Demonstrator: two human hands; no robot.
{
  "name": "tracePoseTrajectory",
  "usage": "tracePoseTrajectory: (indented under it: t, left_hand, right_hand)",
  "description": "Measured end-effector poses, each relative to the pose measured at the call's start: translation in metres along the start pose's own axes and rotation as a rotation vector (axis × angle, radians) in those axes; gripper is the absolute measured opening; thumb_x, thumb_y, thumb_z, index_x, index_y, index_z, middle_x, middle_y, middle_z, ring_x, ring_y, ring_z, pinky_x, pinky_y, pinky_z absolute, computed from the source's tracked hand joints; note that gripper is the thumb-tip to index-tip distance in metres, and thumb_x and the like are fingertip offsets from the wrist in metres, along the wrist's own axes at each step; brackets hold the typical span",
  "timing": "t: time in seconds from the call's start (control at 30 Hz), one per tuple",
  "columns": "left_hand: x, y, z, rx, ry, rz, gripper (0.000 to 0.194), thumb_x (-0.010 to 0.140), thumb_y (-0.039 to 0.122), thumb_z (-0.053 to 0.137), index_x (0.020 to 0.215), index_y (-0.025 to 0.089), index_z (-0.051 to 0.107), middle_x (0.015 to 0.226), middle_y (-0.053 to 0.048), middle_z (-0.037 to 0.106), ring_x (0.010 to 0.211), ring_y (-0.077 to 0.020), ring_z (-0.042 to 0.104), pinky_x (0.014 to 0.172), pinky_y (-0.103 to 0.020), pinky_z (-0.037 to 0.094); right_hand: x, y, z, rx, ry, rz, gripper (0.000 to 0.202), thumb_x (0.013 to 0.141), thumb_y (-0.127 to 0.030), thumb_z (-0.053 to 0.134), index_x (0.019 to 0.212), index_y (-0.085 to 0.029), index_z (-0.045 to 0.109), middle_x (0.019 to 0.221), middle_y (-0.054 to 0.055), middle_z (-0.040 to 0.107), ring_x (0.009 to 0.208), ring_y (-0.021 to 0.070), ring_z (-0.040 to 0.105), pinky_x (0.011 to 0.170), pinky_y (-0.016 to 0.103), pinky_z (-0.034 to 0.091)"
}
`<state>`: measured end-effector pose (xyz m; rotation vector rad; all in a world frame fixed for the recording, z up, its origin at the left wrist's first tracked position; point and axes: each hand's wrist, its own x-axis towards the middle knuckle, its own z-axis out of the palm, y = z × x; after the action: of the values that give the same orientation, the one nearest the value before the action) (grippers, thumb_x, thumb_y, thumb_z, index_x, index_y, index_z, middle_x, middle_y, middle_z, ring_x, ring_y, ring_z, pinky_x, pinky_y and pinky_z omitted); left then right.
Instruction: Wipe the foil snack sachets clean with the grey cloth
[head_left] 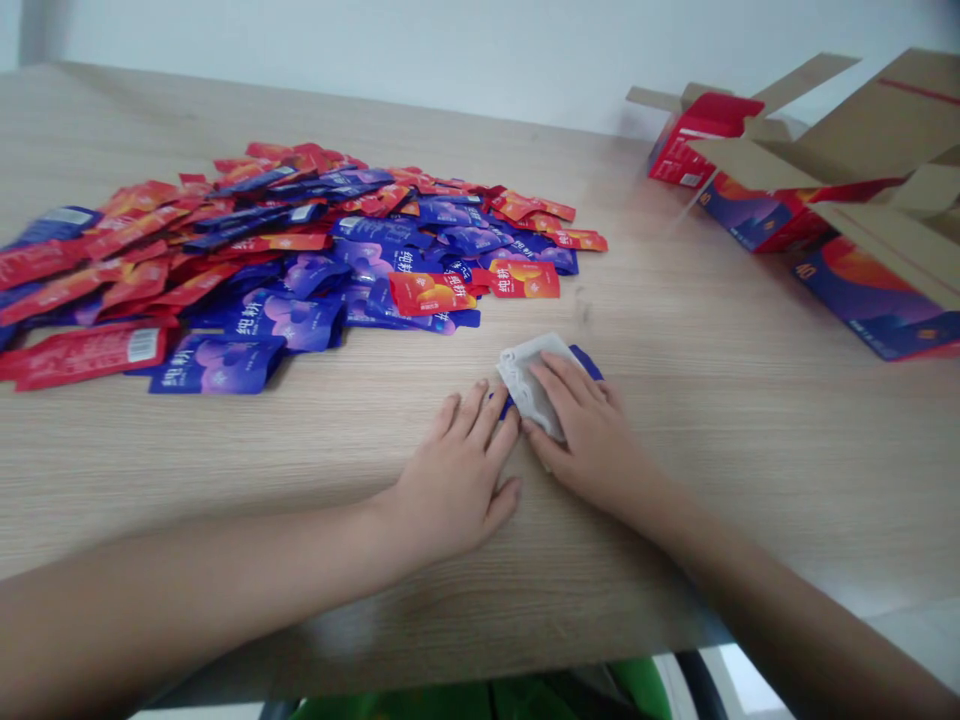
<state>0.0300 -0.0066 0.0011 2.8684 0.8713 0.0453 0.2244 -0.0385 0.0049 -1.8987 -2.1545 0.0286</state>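
- Table [660,320]: pale wood grain, supporting my hands and the goods.
- Pile of red and blue sachets [289,315]: heaped beyond my left forearm; a knock could probably make its loose edge slide.
- Open cartons [870,300]: far right; splayed flaps would obstruct a reach past them.
- Right hand [589,440]: bent over the cloth; whether I pinch it, I cannot tell.
- Left hand [461,465]: palm down, fingers slightly parted, gripping nothing, tips at the sachet's left edge.
- Blue sachet [587,362]: mostly hidden beneath the cloth; uneven pressure might crease or skid it.
- White cloth [531,385]: lace-edged; could bunch if pushed sideways.
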Motion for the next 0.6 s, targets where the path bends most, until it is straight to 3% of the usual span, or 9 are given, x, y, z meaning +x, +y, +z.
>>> tracePoseTrajectory:
  t: [0.13, 0.37, 0.6]
  left_hand:
    - [0.0, 0.0, 0.0, 0.006, -0.003, 0.0, 0.067, 0.094, 0.046, 0.039, 0.148, 0.007, 0.033, 0.159, -0.021, 0.017, 0.146, -0.0405, 0.017, 0.114, -0.057, 0.021]
    - [0.0, 0.0, 0.0, 0.013, 0.017, 0.001, 0.066, 0.094, 0.045, 0.04, 0.147, 0.007, 0.035, 0.159, -0.021, 0.018, 0.146, -0.04, 0.018, 0.114, -0.056, 0.021]
    - [0.001, -0.004, -0.001, 0.037, 0.006, 0.016, 0.068, 0.093, 0.047, 0.043, 0.147, 0.008, 0.034, 0.158, -0.023, 0.022, 0.144, -0.0403, 0.023, 0.113, -0.054, 0.023]
  right_hand:
    - [0.004, 0.023, -0.001, -0.001, 0.101, 0.165, 0.057, 0.09, -0.038, 0.047, 0.141, -0.015, 0.041, 0.146, 0.019, 0.045, 0.135, 0.0315, 0.041, 0.104, 0.051, 0.036]
    - [0.003, 0.01, 0.0, -0.053, 0.004, -0.036, 0.06, 0.088, -0.042, 0.049, 0.142, -0.019, 0.04, 0.15, 0.013, 0.042, 0.138, 0.03, 0.036, 0.107, 0.052, 0.033]
    - [0.006, 0.05, -0.007, -0.001, -0.006, 0.107, 0.068, 0.081, -0.026, 0.051, 0.145, -0.012, 0.035, 0.151, 0.02, 0.036, 0.137, 0.0321, 0.038, 0.107, 0.048, 0.04]
